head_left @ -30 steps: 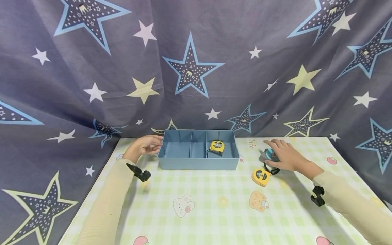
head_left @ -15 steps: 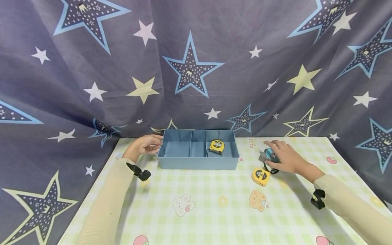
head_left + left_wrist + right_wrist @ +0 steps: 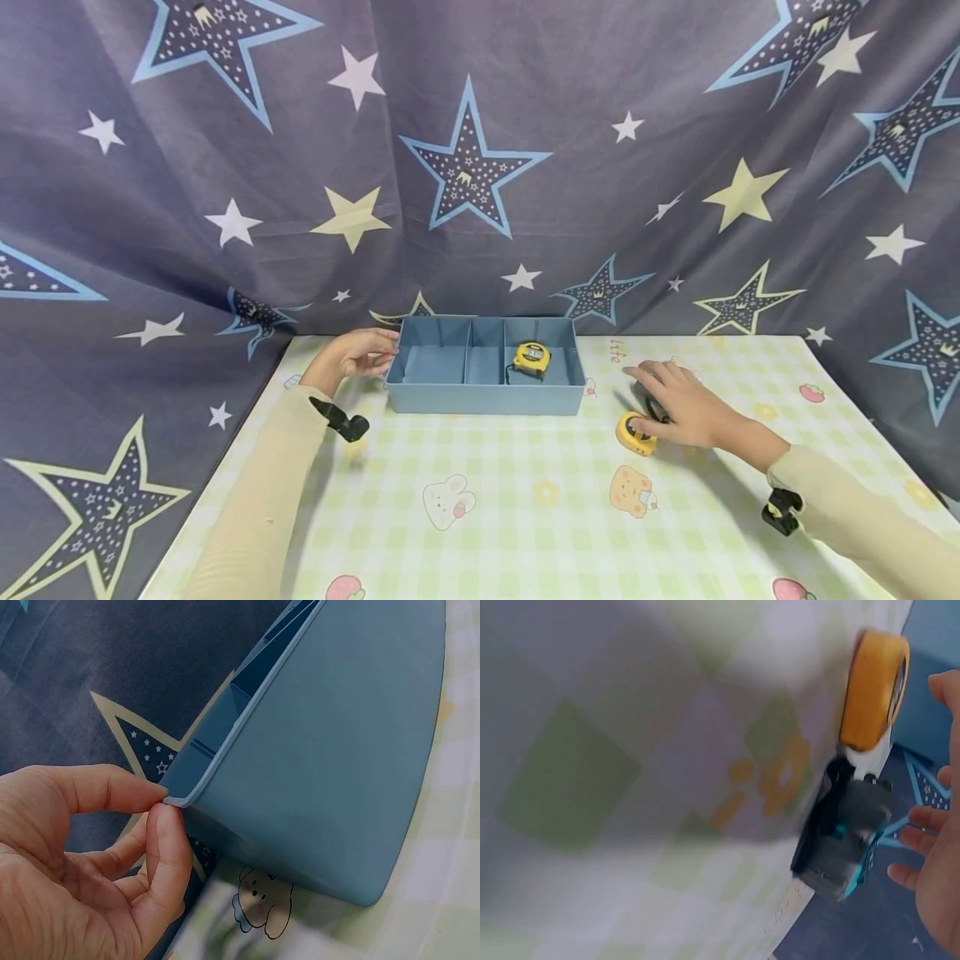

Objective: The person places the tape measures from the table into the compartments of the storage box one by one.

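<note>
1. Nearest, on the surface (image 3: 510,533), whose near edge is cut off, an orange-yellow tape measure (image 3: 627,440) lies toward the right edge; the thumb hides part of it in the head view.
2. Above it hovers the right hand (image 3: 678,408), fingers spread, holding nothing; the right wrist view crops the hand but shows it apart from both tape measures there.
3. Just beyond, toward the far right corner, a grey-and-teal tape measure (image 3: 840,844) is mostly covered in the head view and blurred in the wrist view; its black strap (image 3: 821,806) reaches close to the orange-yellow one, contact unclear; lifting either could snag the strap and drag both.
4. At the surface's far edge, the left hand (image 3: 358,350) pinches the left rim of a blue box (image 3: 480,400); a tug there might tip it.
5. In its right compartment sits a yellow tape measure (image 3: 532,358); something dropped in might knock it.
</note>
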Demonstrator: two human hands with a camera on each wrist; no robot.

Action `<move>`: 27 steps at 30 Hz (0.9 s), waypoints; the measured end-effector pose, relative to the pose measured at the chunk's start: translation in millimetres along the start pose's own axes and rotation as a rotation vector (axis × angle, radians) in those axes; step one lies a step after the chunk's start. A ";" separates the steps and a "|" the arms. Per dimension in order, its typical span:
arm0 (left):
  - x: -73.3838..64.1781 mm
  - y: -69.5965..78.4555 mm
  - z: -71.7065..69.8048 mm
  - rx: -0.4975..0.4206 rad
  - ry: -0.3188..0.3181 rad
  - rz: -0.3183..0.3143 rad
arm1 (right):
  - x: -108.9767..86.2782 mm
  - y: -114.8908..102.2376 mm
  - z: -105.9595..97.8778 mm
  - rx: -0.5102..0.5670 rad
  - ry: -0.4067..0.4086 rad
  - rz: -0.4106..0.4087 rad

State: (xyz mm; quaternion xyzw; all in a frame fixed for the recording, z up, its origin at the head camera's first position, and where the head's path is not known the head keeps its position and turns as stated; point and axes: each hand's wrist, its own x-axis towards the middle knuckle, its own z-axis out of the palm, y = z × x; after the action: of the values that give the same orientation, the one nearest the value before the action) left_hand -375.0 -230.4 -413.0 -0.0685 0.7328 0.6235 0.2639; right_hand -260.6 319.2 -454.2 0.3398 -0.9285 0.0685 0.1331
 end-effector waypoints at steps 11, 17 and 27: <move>-0.9 1.7 0.4 0.005 0.006 -0.005 | -12.0 -14.2 12.2 0.008 0.012 -0.072; -2.6 2.3 2.0 0.005 0.011 -0.008 | -15.6 -16.5 16.1 0.017 0.005 -0.069; -5.4 0.2 2.4 0.001 0.015 -0.006 | -19.8 -20.2 16.5 0.011 -0.042 -0.027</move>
State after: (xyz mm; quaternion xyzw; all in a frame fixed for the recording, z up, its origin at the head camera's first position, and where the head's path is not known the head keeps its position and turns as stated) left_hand -369.8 -229.3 -410.5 -0.0753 0.7349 0.6217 0.2602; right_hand -236.3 312.4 -475.0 0.3542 -0.9261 0.0648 0.1125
